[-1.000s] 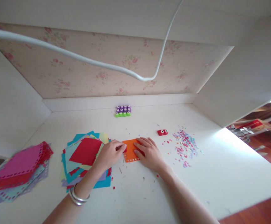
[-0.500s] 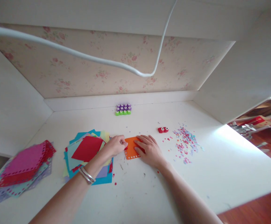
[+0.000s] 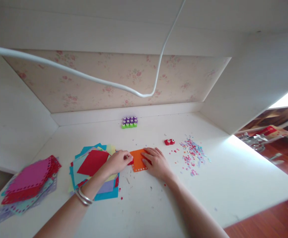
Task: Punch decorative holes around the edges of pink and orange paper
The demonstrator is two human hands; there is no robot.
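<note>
An orange sheet of paper (image 3: pixel 138 160) lies in front of me, with a row of small punched holes along its near edge. My right hand (image 3: pixel 157 164) rests flat on the sheet's right part, fingers spread. At the sheet's left edge, my left hand (image 3: pixel 119 161) is closed around a small red craft punch (image 3: pixel 131 162), mostly hidden by the fingers. A silver bangle circles the left wrist. Two more red punches (image 3: pixel 169 141) stand beyond the right hand. Beneath my left forearm is a stack of coloured paper (image 3: pixel 94 162), a red sheet on top.
Purple and green punches (image 3: pixel 129 122) stand in rows near the back wall. Punched paper sheets (image 3: pixel 29 178) are piled at the far left. Confetti (image 3: pixel 193 153) is scattered on the right of the white table (image 3: pixel 144 211). A white cable (image 3: pixel 96 79) hangs across the upper view.
The camera view has tilted, so the wall sits lower in the picture. My left hand and the red punch have shifted slightly along the sheet's left edge; my right hand stays on the paper.
</note>
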